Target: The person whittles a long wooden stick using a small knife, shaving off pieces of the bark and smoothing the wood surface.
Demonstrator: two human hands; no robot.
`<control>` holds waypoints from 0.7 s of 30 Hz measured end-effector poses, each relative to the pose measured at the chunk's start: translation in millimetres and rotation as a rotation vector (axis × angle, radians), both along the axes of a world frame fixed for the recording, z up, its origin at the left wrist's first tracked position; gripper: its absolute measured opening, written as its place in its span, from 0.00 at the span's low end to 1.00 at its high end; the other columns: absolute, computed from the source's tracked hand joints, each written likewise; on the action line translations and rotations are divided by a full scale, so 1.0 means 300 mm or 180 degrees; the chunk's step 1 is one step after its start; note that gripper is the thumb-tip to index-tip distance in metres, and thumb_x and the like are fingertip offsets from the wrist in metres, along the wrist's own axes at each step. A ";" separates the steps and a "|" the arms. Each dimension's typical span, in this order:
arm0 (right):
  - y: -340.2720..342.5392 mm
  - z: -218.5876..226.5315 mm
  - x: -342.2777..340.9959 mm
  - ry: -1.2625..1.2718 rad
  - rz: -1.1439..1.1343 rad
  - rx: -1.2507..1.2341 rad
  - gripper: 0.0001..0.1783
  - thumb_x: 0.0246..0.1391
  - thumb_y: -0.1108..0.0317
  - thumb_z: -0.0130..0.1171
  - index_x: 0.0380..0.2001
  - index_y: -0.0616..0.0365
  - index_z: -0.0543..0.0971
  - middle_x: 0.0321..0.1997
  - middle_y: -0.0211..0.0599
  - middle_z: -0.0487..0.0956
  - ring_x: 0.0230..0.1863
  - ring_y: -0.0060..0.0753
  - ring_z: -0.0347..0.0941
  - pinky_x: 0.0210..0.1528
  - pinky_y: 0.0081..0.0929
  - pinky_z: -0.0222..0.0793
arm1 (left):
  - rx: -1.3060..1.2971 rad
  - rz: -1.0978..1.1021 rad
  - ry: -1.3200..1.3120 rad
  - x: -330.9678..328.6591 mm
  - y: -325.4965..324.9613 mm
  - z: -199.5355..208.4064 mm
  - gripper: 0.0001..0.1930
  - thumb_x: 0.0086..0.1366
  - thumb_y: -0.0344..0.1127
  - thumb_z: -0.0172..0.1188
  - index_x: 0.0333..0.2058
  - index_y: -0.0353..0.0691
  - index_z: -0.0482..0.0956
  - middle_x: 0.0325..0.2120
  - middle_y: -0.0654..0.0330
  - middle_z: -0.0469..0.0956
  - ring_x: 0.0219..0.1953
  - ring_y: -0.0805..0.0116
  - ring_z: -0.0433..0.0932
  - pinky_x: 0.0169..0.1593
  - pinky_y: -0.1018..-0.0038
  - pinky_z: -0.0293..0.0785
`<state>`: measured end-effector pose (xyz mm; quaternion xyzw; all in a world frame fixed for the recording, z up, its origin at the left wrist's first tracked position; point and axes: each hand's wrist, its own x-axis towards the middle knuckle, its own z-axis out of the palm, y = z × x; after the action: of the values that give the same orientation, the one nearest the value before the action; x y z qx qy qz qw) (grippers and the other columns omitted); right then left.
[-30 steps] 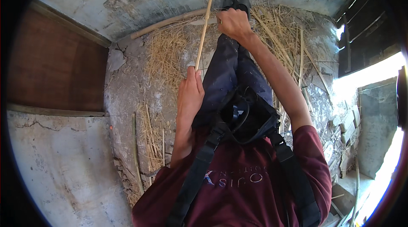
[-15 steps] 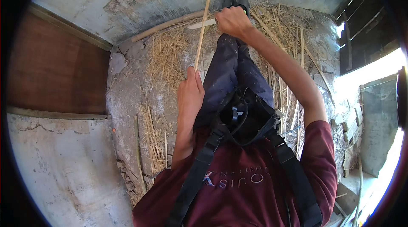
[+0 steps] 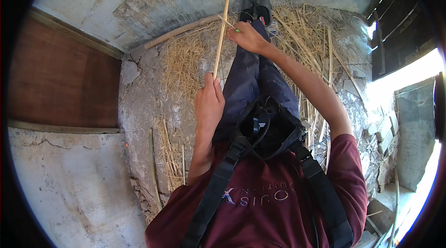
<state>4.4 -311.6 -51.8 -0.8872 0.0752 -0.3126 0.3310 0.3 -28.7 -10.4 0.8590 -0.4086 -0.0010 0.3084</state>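
On my feed, the left hand (image 3: pixel 209 104) wraps around a stick (image 3: pixel 221 41) pointing to twelve o'clock. Near twelve, I see the right hand (image 3: pixel 249 38) gripping a knife (image 3: pixel 237 30), its blade (image 3: pixel 230 24) crossing the stick; straw (image 3: pixel 183 64) lies at eleven.

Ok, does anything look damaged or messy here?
Yes. The pale wall at lower left has a jagged crack near its top edge, a sign of damage. Loose straw-like scraps lie scattered across the floor, looking untidy.

A brown panel (image 3: pixel 65 71) stands at left, dark slatted boards (image 3: pixel 400 27) at right.
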 end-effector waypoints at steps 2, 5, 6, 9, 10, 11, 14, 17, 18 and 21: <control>0.049 0.082 -0.002 0.0317 -0.0547 -0.0922 0.10 0.55 0.64 0.61 0.26 0.58 0.85 0.32 0.54 0.85 0.37 0.58 0.85 0.41 0.50 0.81 | 0.0041 0.0152 -0.0081 0.018 0.051 -0.019 0.11 0.81 0.41 0.48 0.47 0.38 0.69 0.20 0.38 0.78 0.26 0.30 0.79 0.29 0.39 0.70; 0.024 0.142 -0.027 0.0650 -0.0934 -0.1766 0.09 0.54 0.66 0.59 0.28 0.56 0.86 0.30 0.52 0.85 0.32 0.56 0.85 0.35 0.50 0.80 | 0.0364 0.0151 -0.0372 0.006 0.052 -0.007 0.11 0.81 0.42 0.48 0.47 0.39 0.69 0.19 0.39 0.78 0.25 0.31 0.80 0.29 0.41 0.72; 0.002 0.153 -0.035 0.0746 -0.0979 -0.1945 0.09 0.54 0.66 0.59 0.29 0.56 0.86 0.30 0.51 0.85 0.31 0.56 0.85 0.34 0.51 0.79 | 0.0386 0.0170 -0.0326 0.001 0.045 -0.003 0.11 0.81 0.42 0.48 0.47 0.39 0.69 0.20 0.38 0.78 0.27 0.30 0.80 0.30 0.40 0.71; -0.055 0.185 -0.049 0.0635 -0.0509 -0.2507 0.07 0.50 0.67 0.61 0.24 0.57 0.85 0.26 0.50 0.85 0.30 0.56 0.85 0.33 0.49 0.81 | 0.0481 0.0173 -0.0202 -0.010 0.036 0.000 0.11 0.81 0.41 0.48 0.48 0.39 0.70 0.22 0.35 0.77 0.29 0.27 0.79 0.32 0.39 0.69; -0.074 0.207 -0.049 0.0852 -0.0374 -0.2564 0.07 0.50 0.67 0.60 0.26 0.57 0.85 0.27 0.50 0.85 0.31 0.57 0.85 0.35 0.49 0.80 | 0.0533 0.0135 -0.0176 -0.012 0.042 -0.004 0.11 0.81 0.41 0.48 0.48 0.39 0.70 0.22 0.35 0.77 0.29 0.27 0.79 0.32 0.38 0.69; -0.096 0.233 -0.047 0.1068 -0.0236 -0.2619 0.08 0.51 0.67 0.60 0.28 0.57 0.86 0.28 0.50 0.85 0.32 0.58 0.84 0.36 0.50 0.80 | 0.0586 0.0099 -0.0148 -0.013 0.047 -0.007 0.11 0.81 0.41 0.48 0.48 0.39 0.70 0.22 0.35 0.77 0.29 0.27 0.79 0.32 0.38 0.70; -0.090 0.232 -0.047 0.1108 -0.0096 -0.2501 0.09 0.53 0.66 0.59 0.29 0.57 0.86 0.30 0.51 0.84 0.34 0.59 0.84 0.39 0.51 0.80 | 0.0661 0.0120 -0.0165 -0.009 0.053 -0.019 0.12 0.81 0.41 0.47 0.48 0.38 0.70 0.22 0.35 0.78 0.29 0.27 0.79 0.33 0.37 0.69; -0.066 0.146 -0.043 0.0353 -0.0299 -0.1886 0.11 0.57 0.64 0.58 0.30 0.59 0.86 0.29 0.52 0.84 0.34 0.58 0.83 0.40 0.51 0.78 | 0.0563 0.0205 -0.0141 -0.019 0.037 0.000 0.12 0.82 0.41 0.47 0.48 0.38 0.70 0.22 0.35 0.78 0.29 0.27 0.79 0.32 0.38 0.69; -0.060 0.093 -0.041 0.0029 -0.0402 -0.1616 0.12 0.59 0.63 0.58 0.30 0.59 0.86 0.29 0.53 0.83 0.33 0.58 0.83 0.39 0.51 0.77 | 0.0489 0.0214 -0.0137 -0.025 0.023 0.005 0.12 0.82 0.41 0.46 0.48 0.38 0.70 0.22 0.35 0.78 0.29 0.27 0.79 0.32 0.38 0.69; -0.004 0.019 0.000 -0.0318 0.0098 -0.0081 0.15 0.63 0.60 0.56 0.29 0.60 0.82 0.24 0.44 0.80 0.25 0.45 0.78 0.32 0.41 0.72 | 0.0302 0.0194 -0.0165 -0.034 -0.006 0.014 0.11 0.82 0.41 0.46 0.47 0.38 0.69 0.21 0.36 0.77 0.28 0.28 0.79 0.31 0.39 0.70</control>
<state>4.2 -312.8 -46.1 -0.8757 0.0410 -0.3523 0.3277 -9.8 -30.4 -6.2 0.8844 -0.3896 0.0113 0.2567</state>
